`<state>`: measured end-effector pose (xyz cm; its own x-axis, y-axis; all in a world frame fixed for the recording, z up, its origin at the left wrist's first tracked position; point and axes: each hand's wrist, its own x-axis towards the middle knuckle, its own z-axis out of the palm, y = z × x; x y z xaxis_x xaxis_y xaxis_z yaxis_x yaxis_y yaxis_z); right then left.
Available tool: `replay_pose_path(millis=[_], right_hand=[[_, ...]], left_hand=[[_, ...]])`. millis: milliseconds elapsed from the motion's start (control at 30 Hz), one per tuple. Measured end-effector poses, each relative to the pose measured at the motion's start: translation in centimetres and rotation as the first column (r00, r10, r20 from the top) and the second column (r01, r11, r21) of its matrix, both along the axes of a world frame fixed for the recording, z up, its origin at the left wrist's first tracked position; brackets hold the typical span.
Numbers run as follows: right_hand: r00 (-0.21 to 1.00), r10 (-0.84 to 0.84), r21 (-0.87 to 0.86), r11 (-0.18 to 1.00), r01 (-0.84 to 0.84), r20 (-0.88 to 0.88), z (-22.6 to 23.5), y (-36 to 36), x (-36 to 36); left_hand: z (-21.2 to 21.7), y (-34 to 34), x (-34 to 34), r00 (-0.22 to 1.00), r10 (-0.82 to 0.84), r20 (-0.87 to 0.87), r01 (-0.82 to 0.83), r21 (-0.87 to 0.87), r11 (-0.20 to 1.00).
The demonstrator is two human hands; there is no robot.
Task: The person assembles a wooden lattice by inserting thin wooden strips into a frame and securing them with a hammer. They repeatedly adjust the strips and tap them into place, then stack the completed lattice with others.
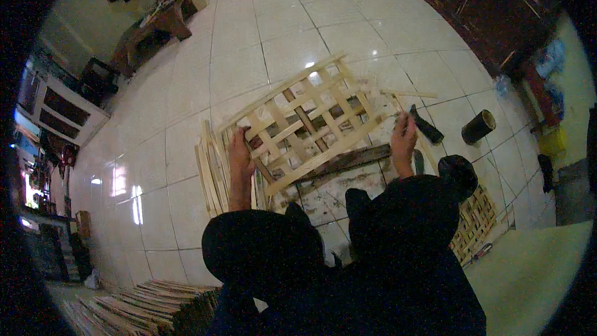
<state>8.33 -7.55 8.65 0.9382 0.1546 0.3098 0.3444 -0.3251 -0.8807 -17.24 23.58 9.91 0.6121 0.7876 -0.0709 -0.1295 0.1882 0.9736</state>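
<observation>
A lattice panel of pale, flat strips (323, 156), which look like bamboo or wood, is tilted over the floor in front of me. My left hand (239, 152) is closed on its left edge, with the thumb over the near side. Off the panel's right end, my right hand (404, 143) has its fingers drawn together near a loose pale strip (416, 94); what they pinch, if anything, is too small to tell. Beneath the panel lies a dark wooden board (348, 159), partly hidden by the lattice. Several long strips (208, 168) lie beside my left hand.
Right of my right hand are a dark, elongated object (427, 127) and a dark hollow cylinder (477, 127). Another woven panel (477, 218) and a screwdriver (479, 253) lie at lower right. Stacked strips (137, 306) fill the lower left. A wooden bench (158, 27) stands far left.
</observation>
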Motion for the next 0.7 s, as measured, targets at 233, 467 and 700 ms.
replay_pose_path(millis=[233, 467, 700], right_hand=[[0.821, 0.540, 0.301, 0.826, -0.476, -0.186, -8.3, 5.9, -2.1], [0.631, 0.604, 0.423, 0.795, -0.435, -0.487, 2.2, 4.6, 5.3], [0.652, 0.584, 0.311, 0.811, -0.496, -0.483, 2.4, 2.7, 5.5]], left_hand=[[-2.1, -4.9, 3.5, 0.934, 0.019, 0.356, 0.155, -0.453, 0.878], [-5.7, -7.1, -2.5, 0.751, -0.648, -0.126, 0.582, -0.337, 0.741], [-1.8, -1.7, -2.1, 0.968, -0.170, -0.183, 0.167, -0.029, 0.985]])
